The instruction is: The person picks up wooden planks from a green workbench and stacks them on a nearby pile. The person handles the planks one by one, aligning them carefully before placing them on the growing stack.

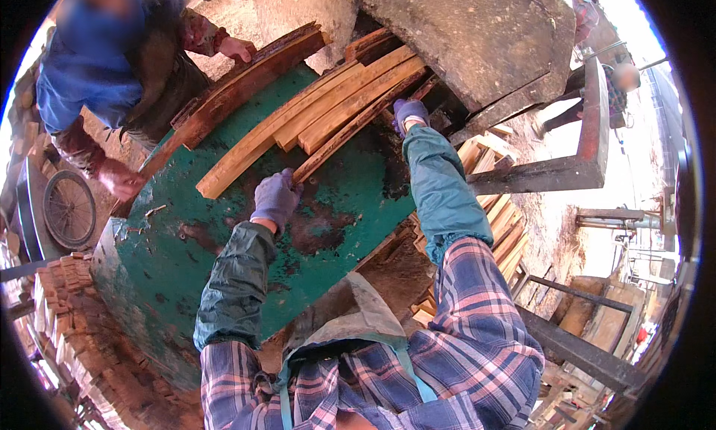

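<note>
Left hand (276,197), gloved, presses down on the near end of a thin dark wood strip (350,128) lying on the green metal table (224,281); fingers flat, not clearly clamped. Right hand (410,113) grips the same strip's far end near the concrete block (485,35). Hands well apart. Pale planks (313,113) lie just beside the strip. Co-worker's hand (237,48) rests on a bark slab (246,76). Risk: strip could snag, pinching gloved fingers against the block, or slip and knock the planks
</note>
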`<state>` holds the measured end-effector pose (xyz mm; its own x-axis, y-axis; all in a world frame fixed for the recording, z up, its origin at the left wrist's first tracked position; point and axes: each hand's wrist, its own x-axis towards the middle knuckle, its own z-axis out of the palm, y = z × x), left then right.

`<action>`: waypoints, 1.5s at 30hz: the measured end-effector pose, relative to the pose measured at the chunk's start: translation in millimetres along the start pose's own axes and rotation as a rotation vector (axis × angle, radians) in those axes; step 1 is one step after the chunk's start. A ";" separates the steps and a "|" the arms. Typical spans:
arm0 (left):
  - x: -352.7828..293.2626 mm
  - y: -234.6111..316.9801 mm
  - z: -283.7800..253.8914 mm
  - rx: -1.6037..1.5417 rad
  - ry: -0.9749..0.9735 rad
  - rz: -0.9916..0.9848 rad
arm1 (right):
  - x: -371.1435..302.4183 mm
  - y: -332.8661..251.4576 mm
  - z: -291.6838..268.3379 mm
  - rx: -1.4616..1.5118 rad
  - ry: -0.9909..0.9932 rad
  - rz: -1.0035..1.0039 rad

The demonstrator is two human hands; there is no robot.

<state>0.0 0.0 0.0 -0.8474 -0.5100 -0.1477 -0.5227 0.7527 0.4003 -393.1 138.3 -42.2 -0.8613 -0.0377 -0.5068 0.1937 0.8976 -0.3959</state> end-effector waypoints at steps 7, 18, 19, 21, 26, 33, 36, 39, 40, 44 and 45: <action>-66.3 -40.5 1.3 -0.011 0.057 -0.029 | -68.2 -1.5 8.9 -0.261 0.072 -0.170; -66.6 -49.1 -4.7 -0.051 0.049 -0.060 | -117.7 46.1 50.1 -0.113 0.021 0.055; -66.6 -49.3 -7.8 -0.059 0.044 -0.057 | -127.2 48.6 53.0 -0.160 0.060 0.008; -64.7 -48.8 -13.2 -0.071 0.032 -0.040 | -135.4 50.4 47.2 -0.249 0.099 -0.093; -84.9 -47.1 -4.2 0.024 -0.001 -0.008 | -171.4 50.5 45.5 -0.389 0.078 -0.173; -111.1 -27.7 -4.2 -0.036 -0.115 0.028 | -220.3 80.7 48.9 -0.196 0.022 0.006; -125.7 -21.5 5.5 -0.117 -0.161 0.073 | -261.9 100.1 70.3 -0.282 -0.088 -0.114; -147.3 -22.0 18.0 -0.221 -0.232 0.047 | -365.0 120.0 117.7 -0.390 -0.124 -0.288; -154.2 -26.5 28.0 -0.273 -0.270 0.054 | -397.5 128.8 132.8 -0.378 -0.145 -0.313; -189.9 -43.5 31.8 -0.871 -0.506 0.066 | -458.1 177.6 180.5 -0.327 -0.268 -0.456; -202.8 -52.0 35.0 -1.100 -0.567 0.038 | -478.0 175.7 179.4 -0.381 -0.326 -0.522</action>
<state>195.7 78.9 -22.5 -0.9242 -0.0372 -0.3800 -0.3729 -0.1266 0.9192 136.9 235.3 -6.9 -0.6009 -0.5791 -0.5509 -0.4334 0.8152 -0.3842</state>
